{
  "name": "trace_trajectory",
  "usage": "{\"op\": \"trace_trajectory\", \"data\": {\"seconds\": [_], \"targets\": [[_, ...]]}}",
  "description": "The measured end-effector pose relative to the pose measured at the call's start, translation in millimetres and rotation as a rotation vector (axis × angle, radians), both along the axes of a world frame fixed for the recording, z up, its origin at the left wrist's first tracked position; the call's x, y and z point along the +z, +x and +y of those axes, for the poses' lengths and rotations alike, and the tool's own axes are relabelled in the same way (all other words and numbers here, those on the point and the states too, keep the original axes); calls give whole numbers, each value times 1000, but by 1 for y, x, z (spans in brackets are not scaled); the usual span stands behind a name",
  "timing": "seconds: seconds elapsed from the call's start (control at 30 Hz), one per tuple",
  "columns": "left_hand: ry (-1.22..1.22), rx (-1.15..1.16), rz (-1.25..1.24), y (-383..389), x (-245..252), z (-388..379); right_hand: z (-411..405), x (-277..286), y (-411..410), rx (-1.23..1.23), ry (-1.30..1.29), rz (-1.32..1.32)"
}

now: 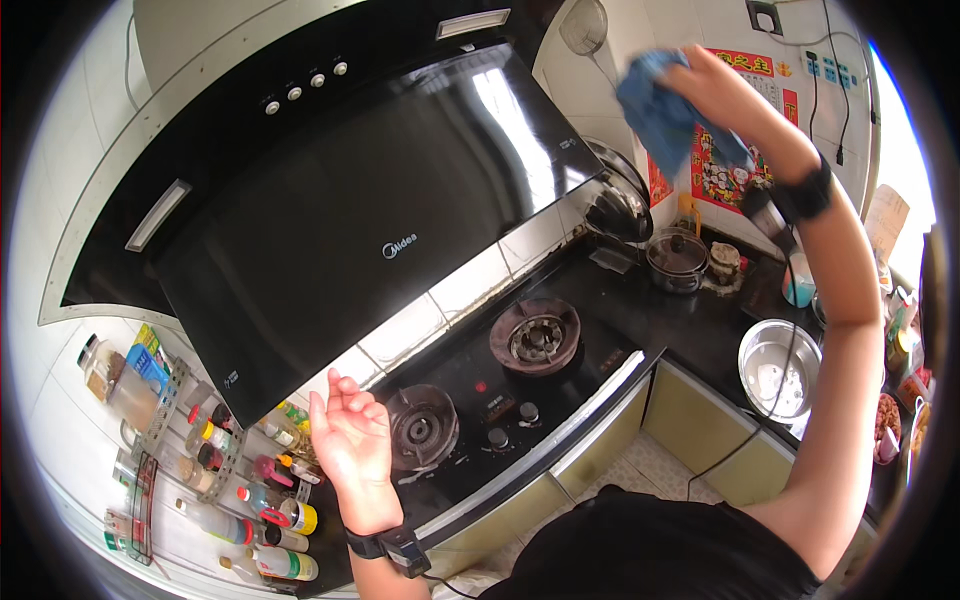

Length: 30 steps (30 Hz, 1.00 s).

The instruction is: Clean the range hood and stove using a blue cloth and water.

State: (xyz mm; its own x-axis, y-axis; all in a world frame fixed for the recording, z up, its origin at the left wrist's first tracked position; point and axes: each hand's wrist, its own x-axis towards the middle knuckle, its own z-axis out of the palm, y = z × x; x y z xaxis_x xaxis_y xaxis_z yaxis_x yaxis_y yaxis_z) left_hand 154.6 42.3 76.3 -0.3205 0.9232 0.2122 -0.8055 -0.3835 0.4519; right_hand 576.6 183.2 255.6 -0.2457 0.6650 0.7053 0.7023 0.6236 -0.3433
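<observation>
In my raised right hand (pixel 701 86) I grip a blue cloth (pixel 656 109), which hangs down beside the right end of the range hood; both are slightly blurred. The hood (pixel 360 202) is a black Midea one with a glossy front panel that reflects bright light. My left hand (pixel 352 431) is held palm up with its fingers loosely apart and nothing in it. It is above the left side of the gas stove, near the hood's lower edge and the left burner (pixel 420 427). The right burner (pixel 536 337) bears a brownish round pan support.
A lidded pot (pixel 676 259) and a metal basin with liquid (pixel 780 371) stand on the right counter. Wok lids (pixel 619 199) hang at the wall, and a skimmer (pixel 583 26) above. Bottles (pixel 214 517) crowd the left. A cable (pixel 784 382) hangs from my right wrist.
</observation>
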Motion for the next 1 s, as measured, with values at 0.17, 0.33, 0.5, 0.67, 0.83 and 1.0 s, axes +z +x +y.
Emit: {"op": "trace_trajectory", "data": {"seconds": [0.17,0.33,0.5,0.67,0.83,1.0], "targets": [[-50,61,82,14,0,15,127,45,-51,-42,156,337],[-119,209,246,29,-3,29,234,46,-94,-136,62,521],[-55,230,324,38,6,32,266,1,-125,-148,80,176],[11,227,338,35,10,35,234,-44,-94,205,381,-87],[1,236,321,40,16,37,172,-110,-62,225,359,-174],[37,173,311,27,8,36,150,-116,-53,246,297,-314]]}}
